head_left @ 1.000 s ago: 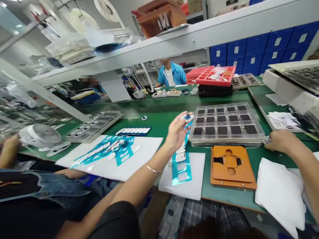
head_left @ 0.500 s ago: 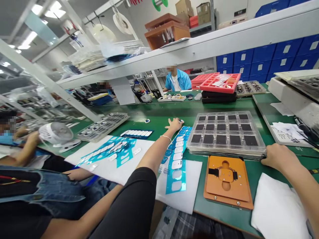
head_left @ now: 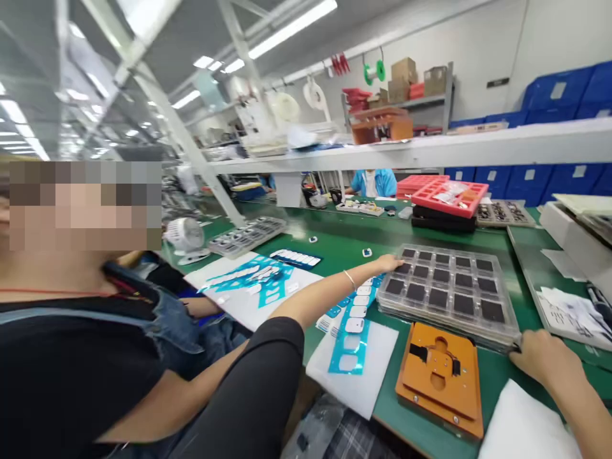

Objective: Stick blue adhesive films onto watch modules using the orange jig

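A stack of clear plastic trays (head_left: 442, 288) with black square pads in its compartments lies in front of me. My left hand (head_left: 389, 262) is at its far left edge, fingers closed on the rim. My right hand (head_left: 545, 358) is closed around the near right corner. Beyond my left hand, a small white part with a dark centre (head_left: 366, 252) rests on the green table. Under my left forearm, a blue film strip with white rounded plates (head_left: 355, 325) lies on a white foam sheet (head_left: 380, 357). An orange fixture (head_left: 440, 376) sits in front of the trays.
At left sits a co-worker (head_left: 71, 357), beside a foam sheet (head_left: 243, 306) with blue film strips. Red trays (head_left: 449, 194) stand at the back. A white foam piece (head_left: 528, 424) lies near my right arm. A white shelf (head_left: 430, 153) crosses overhead.
My left hand has moved from the small white part, now left on the table, to the trays' left edge. My right hand stays at the corner. The view has swung left and upward.
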### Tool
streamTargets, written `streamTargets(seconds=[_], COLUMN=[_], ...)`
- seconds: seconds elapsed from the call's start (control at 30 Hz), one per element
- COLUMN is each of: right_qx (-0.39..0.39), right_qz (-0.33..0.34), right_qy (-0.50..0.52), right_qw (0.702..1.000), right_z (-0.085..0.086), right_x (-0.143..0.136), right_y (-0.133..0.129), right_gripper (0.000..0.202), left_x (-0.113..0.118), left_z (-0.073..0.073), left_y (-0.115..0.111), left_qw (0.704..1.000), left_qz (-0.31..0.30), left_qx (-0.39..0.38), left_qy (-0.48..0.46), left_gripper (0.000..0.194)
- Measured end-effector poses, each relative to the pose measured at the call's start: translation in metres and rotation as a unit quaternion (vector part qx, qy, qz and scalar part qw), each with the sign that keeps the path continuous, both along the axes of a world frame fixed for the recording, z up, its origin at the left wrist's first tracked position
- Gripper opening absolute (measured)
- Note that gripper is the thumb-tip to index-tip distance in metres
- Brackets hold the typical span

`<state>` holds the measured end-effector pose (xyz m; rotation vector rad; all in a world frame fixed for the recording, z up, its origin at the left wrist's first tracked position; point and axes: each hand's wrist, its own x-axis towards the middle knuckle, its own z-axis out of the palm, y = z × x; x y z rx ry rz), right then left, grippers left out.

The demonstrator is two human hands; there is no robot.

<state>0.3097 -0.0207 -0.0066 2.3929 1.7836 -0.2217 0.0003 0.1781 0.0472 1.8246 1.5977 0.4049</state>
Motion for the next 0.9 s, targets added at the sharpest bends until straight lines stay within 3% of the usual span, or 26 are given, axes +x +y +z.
streamTargets(seconds=[0.1, 0.2, 0.37, 0.5, 0.63, 0.8, 0.9], right_qx=[0.017, 0.034, 0.048, 0.048, 0.059, 0.074, 0.069], right_qz=[-0.010, -0.021, -0.023, -0.013, -0.011, -0.001, 0.016], right_qy=[-0.006, -0.009, -0.007, -0.010, -0.020, -0.023, 0.025], right_qw=[1.000, 0.999, 0.999, 0.999, 0.998, 0.997, 0.997], right_z=[-0.005, -0.013, -0.025, -0.028, -0.029, -0.052, -0.075], right_x=[0.003, 0.008, 0.019, 0.023, 0.021, 0.040, 0.058], right_y=[0.003, 0.006, 0.011, 0.015, 0.013, 0.023, 0.033], right_gripper=[0.031, 0.037, 0.042, 0.043, 0.039, 0.030, 0.022], left_x=[0.009, 0.012, -0.012, -0.067, -0.142, -0.227, -0.257], left_z=[0.029, 0.070, 0.146, 0.202, 0.247, 0.280, 0.286], left_y=[-0.012, -0.027, -0.077, -0.122, -0.144, -0.135, -0.111], left_qw=[0.999, 0.995, 0.971, 0.936, 0.892, 0.796, 0.777], left_qz=[0.011, 0.011, 0.001, 0.038, 0.098, 0.188, 0.190], left_qx=[0.008, 0.011, 0.045, 0.119, 0.202, 0.251, 0.266], left_qy=[-0.046, -0.103, -0.236, -0.329, -0.393, -0.518, -0.538], left_gripper=[0.035, 0.036, 0.019, 0.023, 0.026, 0.024, 0.025])
